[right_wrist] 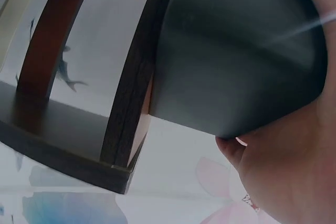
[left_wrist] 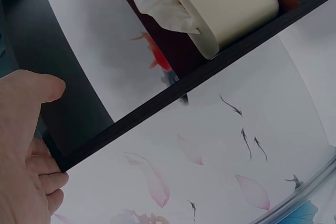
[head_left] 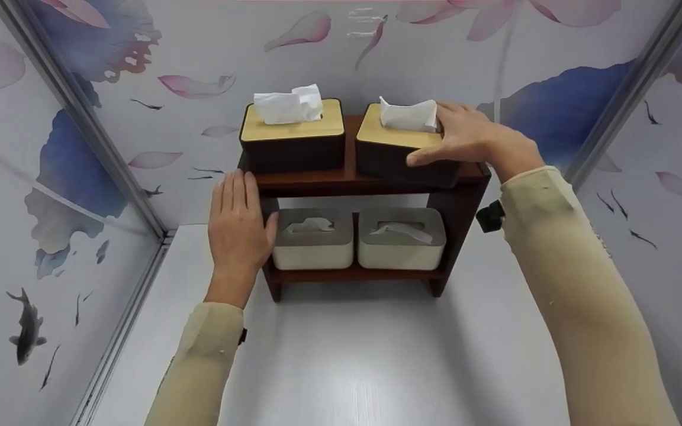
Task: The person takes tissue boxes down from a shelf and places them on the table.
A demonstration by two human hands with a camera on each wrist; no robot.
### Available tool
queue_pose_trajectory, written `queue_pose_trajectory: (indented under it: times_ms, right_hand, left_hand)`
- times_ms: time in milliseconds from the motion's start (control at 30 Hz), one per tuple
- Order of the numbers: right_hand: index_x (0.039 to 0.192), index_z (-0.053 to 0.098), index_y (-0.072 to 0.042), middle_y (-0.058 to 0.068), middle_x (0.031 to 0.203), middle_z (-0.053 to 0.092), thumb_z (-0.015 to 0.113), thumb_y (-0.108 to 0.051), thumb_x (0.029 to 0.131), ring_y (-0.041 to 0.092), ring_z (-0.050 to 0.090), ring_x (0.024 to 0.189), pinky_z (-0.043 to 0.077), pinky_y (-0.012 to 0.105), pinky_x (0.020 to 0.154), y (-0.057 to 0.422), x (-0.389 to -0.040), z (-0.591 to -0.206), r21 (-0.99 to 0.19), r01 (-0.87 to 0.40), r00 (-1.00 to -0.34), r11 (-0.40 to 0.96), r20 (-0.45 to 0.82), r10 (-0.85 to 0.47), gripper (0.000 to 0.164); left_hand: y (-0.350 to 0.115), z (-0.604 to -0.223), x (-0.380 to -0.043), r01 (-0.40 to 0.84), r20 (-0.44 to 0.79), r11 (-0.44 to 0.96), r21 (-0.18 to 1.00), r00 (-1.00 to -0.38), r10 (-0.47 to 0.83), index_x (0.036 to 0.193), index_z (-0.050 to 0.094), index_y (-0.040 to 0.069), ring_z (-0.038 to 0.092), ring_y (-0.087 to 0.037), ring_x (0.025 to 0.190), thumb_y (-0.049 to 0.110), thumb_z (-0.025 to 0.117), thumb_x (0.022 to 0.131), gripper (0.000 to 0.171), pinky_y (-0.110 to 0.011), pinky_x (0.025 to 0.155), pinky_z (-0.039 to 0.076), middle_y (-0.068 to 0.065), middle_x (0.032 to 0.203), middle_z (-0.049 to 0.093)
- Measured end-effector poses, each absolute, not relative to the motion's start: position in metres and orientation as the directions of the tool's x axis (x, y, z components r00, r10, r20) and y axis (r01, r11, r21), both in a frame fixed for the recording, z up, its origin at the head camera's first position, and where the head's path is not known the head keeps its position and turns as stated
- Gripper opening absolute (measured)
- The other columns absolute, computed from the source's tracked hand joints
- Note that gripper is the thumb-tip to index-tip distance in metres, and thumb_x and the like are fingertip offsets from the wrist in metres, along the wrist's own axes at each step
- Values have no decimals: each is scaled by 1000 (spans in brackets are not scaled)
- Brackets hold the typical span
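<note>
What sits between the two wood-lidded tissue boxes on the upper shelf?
No object: the head view shows only a bare strip of the reddish-brown shelf between the left box and the right box, which the right hand grips.

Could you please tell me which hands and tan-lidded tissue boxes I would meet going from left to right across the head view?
Left hand → left tan-lidded tissue box → right tan-lidded tissue box → right hand.
</note>
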State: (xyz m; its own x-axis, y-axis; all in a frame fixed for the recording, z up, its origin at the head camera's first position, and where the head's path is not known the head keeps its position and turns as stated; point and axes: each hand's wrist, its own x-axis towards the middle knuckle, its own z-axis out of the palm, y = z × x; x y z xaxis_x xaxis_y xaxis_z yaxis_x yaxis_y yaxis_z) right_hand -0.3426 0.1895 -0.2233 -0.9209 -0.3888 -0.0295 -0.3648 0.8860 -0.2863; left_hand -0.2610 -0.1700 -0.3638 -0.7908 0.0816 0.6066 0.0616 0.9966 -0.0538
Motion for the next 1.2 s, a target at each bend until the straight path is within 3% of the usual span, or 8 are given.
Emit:
queue_pose_trajectory:
  times_ms: [333,700,1200]
  right_hand:
    - [146,35,-9,21,147,37,75,-58,72,42,30,133,27,58,109,186,-336,-225,-270,-376,-918,887,-21,-396,98]
    - [137,46,-13,14,128,52,77,-61,69,35,41,116,32,52,99,193,-328,-226,-265,-410,-909,873,43,-414,89]
    - [149,35,-8,18,150,40,81,-55,67,42,32,133,25,59,111,223,-304,-209,-265,-431,-902,862,94,-422,105]
  left_hand:
    - [-170,-366,-259,69,590,997,-36,-804,77,150,30,-4,32,-34,145,39,61,94,77,-42,124,20,-22,154,36]
    - [-169,-364,-260,61,594,997,-37,-801,71,150,30,-3,33,-34,145,40,62,93,78,-42,124,20,-22,154,36]
    - [-169,-365,-259,55,586,997,-46,-807,71,151,28,-3,31,-34,146,40,61,93,79,-42,124,20,-22,154,35]
